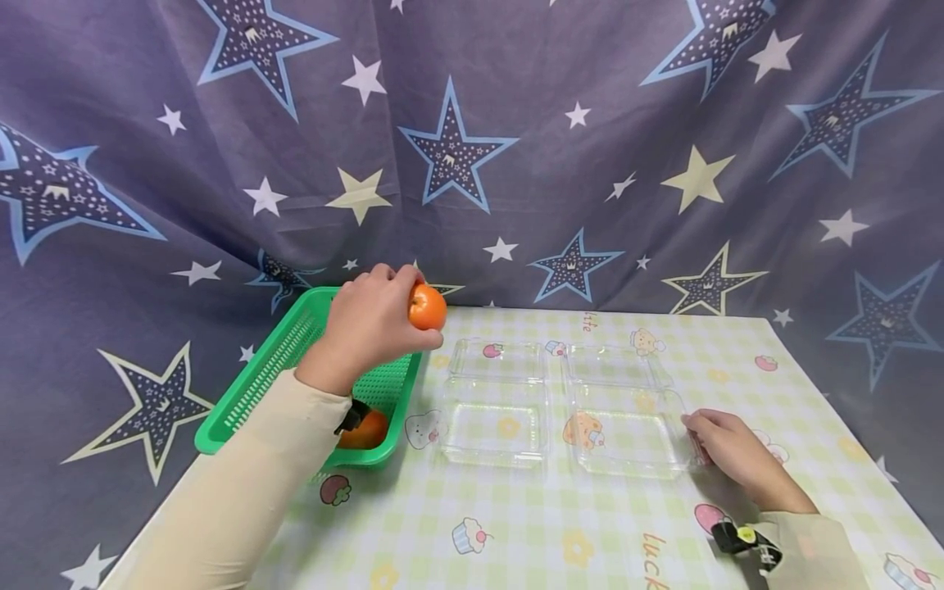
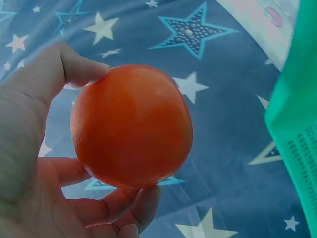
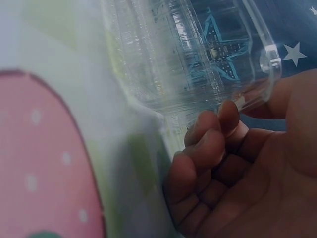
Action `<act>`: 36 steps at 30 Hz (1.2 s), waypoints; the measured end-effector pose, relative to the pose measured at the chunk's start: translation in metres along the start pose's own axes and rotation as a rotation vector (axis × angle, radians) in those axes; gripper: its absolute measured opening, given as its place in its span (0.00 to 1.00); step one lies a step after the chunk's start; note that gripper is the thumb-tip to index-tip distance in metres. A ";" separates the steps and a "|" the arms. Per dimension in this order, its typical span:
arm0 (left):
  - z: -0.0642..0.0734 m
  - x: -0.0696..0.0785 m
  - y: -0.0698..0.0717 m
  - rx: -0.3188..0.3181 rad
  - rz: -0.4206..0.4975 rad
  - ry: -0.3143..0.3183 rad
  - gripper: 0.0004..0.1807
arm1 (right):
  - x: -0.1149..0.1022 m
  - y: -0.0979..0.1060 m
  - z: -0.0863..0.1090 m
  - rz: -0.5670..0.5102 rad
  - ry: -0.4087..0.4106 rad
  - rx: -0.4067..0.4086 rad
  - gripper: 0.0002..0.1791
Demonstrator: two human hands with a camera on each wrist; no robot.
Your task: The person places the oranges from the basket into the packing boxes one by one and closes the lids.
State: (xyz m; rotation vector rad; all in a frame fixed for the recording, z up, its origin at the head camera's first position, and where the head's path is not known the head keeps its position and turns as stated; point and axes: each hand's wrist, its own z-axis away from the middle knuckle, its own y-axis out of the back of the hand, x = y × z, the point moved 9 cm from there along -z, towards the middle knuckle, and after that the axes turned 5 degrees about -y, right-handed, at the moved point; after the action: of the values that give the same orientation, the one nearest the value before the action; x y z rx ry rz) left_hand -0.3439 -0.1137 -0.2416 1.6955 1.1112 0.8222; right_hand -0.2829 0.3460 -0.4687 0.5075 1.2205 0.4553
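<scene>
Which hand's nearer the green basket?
Left. In the head view, the left hand overlaps the far end of the green basket, holding an orange fruit. The right hand is well right of it, gripping the clear box farther from it.

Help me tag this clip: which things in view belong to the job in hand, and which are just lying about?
Likely part of the job:
orange fruit, held in the left fingers
another fruit in the green basket
right clear container, pinched by the right fingers
left clear container beside it

Apparently just surroundings:
starry backdrop cloth
checked tablecloth
</scene>
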 end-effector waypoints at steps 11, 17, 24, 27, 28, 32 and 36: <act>0.005 0.022 0.006 0.050 0.056 -0.013 0.38 | -0.001 0.000 0.000 -0.012 0.010 -0.002 0.24; 0.005 0.033 0.006 0.078 0.098 -0.011 0.38 | 0.000 0.000 0.000 0.001 -0.001 -0.006 0.24; 0.009 0.048 0.007 0.138 0.075 -0.055 0.33 | -0.001 0.000 0.001 0.010 -0.004 -0.012 0.25; 0.010 0.054 0.007 0.176 0.072 -0.081 0.34 | -0.001 0.000 0.001 0.014 -0.006 -0.013 0.25; 0.010 0.056 0.007 0.186 0.072 -0.087 0.35 | -0.001 0.000 0.001 0.014 -0.006 -0.013 0.25; 0.011 0.062 0.005 0.183 0.110 -0.090 0.40 | -0.001 0.000 0.001 0.017 -0.005 -0.012 0.25; 0.012 0.066 -0.001 0.132 0.205 -0.066 0.39 | -0.001 0.000 0.001 0.016 0.001 -0.009 0.25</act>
State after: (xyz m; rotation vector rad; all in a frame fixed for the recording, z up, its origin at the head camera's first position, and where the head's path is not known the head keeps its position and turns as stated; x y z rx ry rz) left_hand -0.3095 -0.0557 -0.2439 1.9570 0.9759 0.8283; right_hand -0.2827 0.3454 -0.4676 0.5102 1.2153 0.4744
